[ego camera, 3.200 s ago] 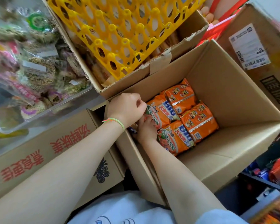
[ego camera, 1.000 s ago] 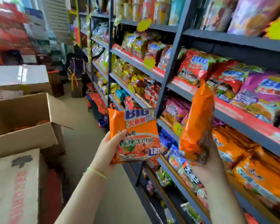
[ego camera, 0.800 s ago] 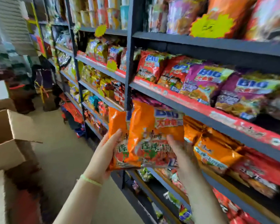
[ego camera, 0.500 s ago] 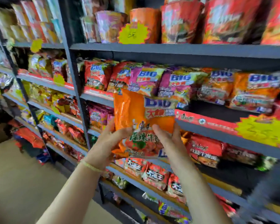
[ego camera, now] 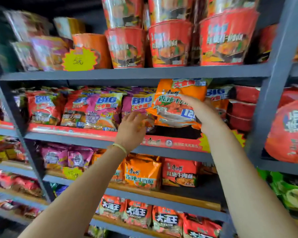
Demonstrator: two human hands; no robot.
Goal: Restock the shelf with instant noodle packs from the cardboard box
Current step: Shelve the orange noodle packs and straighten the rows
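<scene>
Two hands | right hand (ego camera: 203, 115) grips orange noodle pack (ego camera: 177, 103) | left hand (ego camera: 131, 129) open | shelf (ego camera: 110, 134) holds packs

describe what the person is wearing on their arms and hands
Both forearms are bare, with no sleeves in view. The left hand has a thin light green band around its wrist. The right hand shows no band, ring or glove.

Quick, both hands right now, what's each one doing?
Left hand: open, fingers spread by the purple pack, holding nothing.
Right hand: grip on the orange noodle pack, pushing it onto the shelf.
</scene>
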